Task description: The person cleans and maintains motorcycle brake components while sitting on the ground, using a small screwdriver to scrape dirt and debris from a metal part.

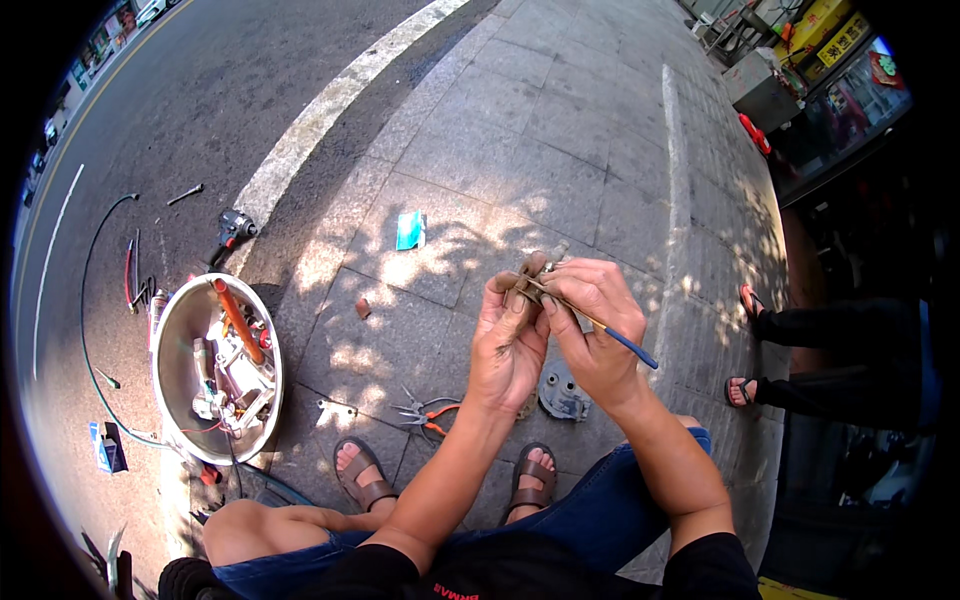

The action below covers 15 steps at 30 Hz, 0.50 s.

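Observation:
Both hands meet above the pavement, in front of my knees. My left hand (507, 350) pinches a small, dirty metal part (528, 290) between thumb and fingers; its exact kind is partly hidden. A short shiny metal end (557, 254) sticks out beyond the fingertips. My right hand (605, 320) is closed around a thin tan stick with a blue end (630, 345), its other tip against the metal part. Below the hands, a round grey metal housing (565, 392) with two holes lies on the paving. Beside it are orange-handled pliers (432, 414) and a small metal bracket (337, 411).
A steel bowl (161, 375) full of tools and parts stands at left. Around it lie a cordless driver (235, 228), a green hose (86, 300) and a blue box (105, 447). A blue packet (410, 231) lies ahead. Someone in sandals (740, 391) stands at right.

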{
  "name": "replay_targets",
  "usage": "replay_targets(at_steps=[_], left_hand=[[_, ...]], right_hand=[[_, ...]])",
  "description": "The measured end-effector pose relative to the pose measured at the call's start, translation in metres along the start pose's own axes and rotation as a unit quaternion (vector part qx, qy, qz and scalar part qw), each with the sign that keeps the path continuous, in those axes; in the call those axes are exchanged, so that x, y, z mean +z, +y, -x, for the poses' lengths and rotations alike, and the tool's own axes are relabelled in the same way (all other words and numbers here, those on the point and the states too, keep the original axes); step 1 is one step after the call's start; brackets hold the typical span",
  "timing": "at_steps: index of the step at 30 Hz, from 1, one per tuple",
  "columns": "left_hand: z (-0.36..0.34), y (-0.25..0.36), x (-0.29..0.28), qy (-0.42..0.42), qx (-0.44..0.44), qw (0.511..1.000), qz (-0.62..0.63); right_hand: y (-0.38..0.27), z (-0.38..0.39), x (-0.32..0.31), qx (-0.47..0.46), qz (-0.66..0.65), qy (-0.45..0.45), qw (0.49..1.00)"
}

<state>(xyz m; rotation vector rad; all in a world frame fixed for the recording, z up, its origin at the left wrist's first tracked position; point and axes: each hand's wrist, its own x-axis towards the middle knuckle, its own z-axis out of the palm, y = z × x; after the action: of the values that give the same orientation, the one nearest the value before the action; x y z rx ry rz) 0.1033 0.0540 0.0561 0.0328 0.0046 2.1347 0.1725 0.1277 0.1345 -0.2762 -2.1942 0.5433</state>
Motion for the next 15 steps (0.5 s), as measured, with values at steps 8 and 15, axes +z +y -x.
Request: replay_targets(at_steps=[8,15], left_hand=[[-0.0009,0.0096,0.0032,-0.026,0.021,0.996,-0.083],[-0.0007,0.0094,0.0024,-0.042,0.018,0.995,-0.083]], right_hand=[[-0.0017,-0.0028,-0.0045,0.003,-0.053,-0.022,0.998],[-0.0022,-0.0001,-0.0052,0.016,-0.075,-0.005,0.997]])
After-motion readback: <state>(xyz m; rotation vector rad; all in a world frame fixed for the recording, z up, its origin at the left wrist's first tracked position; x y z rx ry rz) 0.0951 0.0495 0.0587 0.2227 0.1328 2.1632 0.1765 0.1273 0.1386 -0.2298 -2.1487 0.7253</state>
